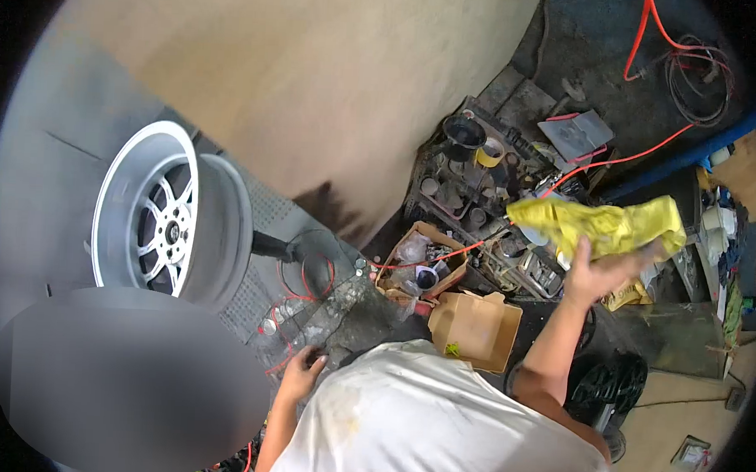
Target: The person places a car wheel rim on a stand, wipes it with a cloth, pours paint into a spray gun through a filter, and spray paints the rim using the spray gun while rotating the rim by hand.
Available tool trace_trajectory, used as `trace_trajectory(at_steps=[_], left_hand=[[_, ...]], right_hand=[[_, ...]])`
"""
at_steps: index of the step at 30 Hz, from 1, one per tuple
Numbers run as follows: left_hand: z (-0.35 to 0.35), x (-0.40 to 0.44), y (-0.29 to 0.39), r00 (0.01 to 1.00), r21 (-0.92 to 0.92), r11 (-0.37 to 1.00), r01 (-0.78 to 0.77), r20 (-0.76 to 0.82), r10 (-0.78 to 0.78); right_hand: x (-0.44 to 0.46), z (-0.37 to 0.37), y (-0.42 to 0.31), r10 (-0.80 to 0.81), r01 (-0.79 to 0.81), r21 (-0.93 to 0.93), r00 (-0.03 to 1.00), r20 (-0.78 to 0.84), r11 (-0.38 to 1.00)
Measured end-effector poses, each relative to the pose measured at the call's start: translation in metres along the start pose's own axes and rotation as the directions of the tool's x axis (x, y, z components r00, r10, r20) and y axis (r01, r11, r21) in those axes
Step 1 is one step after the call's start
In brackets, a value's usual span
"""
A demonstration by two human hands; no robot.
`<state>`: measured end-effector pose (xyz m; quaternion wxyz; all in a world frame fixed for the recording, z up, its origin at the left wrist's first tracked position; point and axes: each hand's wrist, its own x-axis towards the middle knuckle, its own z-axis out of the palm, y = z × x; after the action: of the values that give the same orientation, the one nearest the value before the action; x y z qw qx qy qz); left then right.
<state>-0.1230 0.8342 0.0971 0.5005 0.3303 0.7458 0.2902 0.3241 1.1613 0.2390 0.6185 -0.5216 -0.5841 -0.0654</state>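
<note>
My right hand [600,275] is raised on the right side, its thumb and fingers gripping a crumpled yellow plastic bag [602,225]. The bag is slightly smeared by motion, and what it contains cannot be made out. Low beside my white shirt, my left hand [304,372] hangs near the dirty floor with its fingers loosely bent and apart; I see nothing in it. Just beyond it runs a thin red cord [276,337]. A silver alloy wheel rim [218,229] stands on its edge at the left, apart from both hands.
An open cardboard box [475,329] lies between my arms, beside another box [448,277] of plastic wrap and small items. Behind them is a cluttered bench [473,185] with a black bowl [464,132] and yellow tape roll [490,151]. An orange hose [630,154] crosses it. A blurred oval hides the lower left.
</note>
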Motion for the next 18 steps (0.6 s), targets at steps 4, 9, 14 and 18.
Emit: trace_trajectory(at_steps=[4,9,14,18], left_hand=[[0.028,0.032,0.017,0.967,0.142,0.967,-0.211,0.174,0.185],[0.047,0.055,0.068,0.889,0.095,0.907,-0.411,0.264,0.375],[0.049,0.043,0.09,0.864,-0.279,0.95,-0.138,0.434,0.254],[0.039,0.037,0.085,0.863,-0.56,0.776,-0.29,0.198,0.466]], right_hand=[[-0.14,0.033,0.024,0.602,-0.211,-0.566,0.355,0.715,0.797],[-0.288,0.054,-0.042,0.233,-0.953,-0.303,-0.301,0.925,-0.028],[-0.178,0.105,-0.141,-0.002,-0.994,0.03,0.029,1.0,0.103],[-0.223,0.109,-0.131,-0.446,-0.907,-0.042,-0.246,0.86,0.419]])
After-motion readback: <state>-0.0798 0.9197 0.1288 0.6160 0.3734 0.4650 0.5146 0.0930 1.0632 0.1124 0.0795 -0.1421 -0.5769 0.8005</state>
